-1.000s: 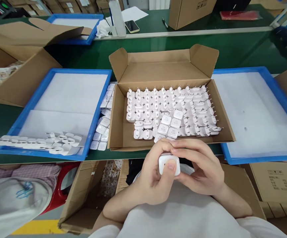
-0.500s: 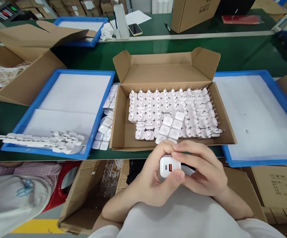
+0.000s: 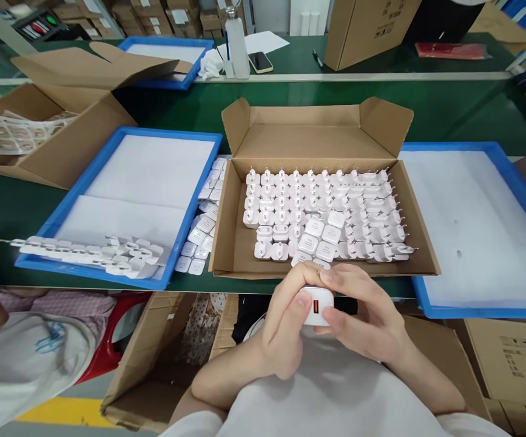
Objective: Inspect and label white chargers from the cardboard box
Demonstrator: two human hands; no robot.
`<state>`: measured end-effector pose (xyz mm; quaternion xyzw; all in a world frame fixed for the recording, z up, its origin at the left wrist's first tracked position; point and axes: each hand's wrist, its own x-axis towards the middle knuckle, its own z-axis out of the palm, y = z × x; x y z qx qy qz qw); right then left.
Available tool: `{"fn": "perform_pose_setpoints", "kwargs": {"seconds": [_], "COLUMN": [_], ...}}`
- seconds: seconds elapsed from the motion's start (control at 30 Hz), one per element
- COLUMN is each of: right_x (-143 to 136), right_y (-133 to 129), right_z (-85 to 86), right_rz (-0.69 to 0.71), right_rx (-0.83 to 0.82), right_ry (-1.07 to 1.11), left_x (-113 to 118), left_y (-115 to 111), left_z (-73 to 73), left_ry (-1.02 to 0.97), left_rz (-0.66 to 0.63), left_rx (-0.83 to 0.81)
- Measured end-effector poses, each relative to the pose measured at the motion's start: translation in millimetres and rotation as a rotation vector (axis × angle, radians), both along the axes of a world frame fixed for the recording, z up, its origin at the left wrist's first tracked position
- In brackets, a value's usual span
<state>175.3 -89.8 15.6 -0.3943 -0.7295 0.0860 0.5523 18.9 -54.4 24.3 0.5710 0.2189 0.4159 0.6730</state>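
Note:
Between my two hands is a white USB wall charger (image 3: pixel 324 298), its port face turned up toward me with a red-orange slot showing. My left hand (image 3: pixel 285 321) is closed round its left side, the thumb lying on the port face. From the other side the fingers of my right hand (image 3: pixel 372 309) press on its top edge and lower right corner. Just beyond my hands stands an open cardboard box (image 3: pixel 335 136) holding rows of white chargers (image 3: pixel 285 200), prongs up. Several chargers lie loose, ports up, on the rows near the box's front.
A blue-rimmed tray (image 3: pixel 90 173) on the left carries chargers along its near edge; another blue-rimmed tray (image 3: pixel 476 212) stands right. More chargers (image 3: pixel 198 246) lie between left tray and box. A carton with white dividers (image 3: pixel 80 142) sits far left. A co-worker's sleeve (image 3: pixel 39 352) shows lower left.
My left thumb has moved up onto the charger's port face, covering part of it, and my right fingers have shifted. The whole view has moved slightly. A co-worker's arm now appears at the left edge.

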Motion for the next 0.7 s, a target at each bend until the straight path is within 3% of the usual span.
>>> {"fn": "perform_pose_setpoints", "kwargs": {"seconds": [0.13,0.3,0.53,0.7], "right_x": [-1.2,-1.9,-8.7,-15.2], "right_y": [-0.1,5.1,5.1,10.6], "right_z": [3.5,-5.9,-18.5,-6.5], "right_rz": [-0.014,0.033,-0.039,0.027], "right_rx": [-0.087,0.104,0.028,-0.001], "right_ry": [0.021,0.040,-0.034,-0.213], "left_x": [-1.3,-0.3,-0.2,-13.2], "left_y": [1.6,2.0,2.8,5.5], "left_z": [0.5,-0.4,-7.4,-14.4], "left_ry": [0.002,0.014,-0.132,-0.191], "left_rz": [-0.002,0.041,-0.029,0.022], "left_rx": [0.030,0.152,0.010,0.124]}}
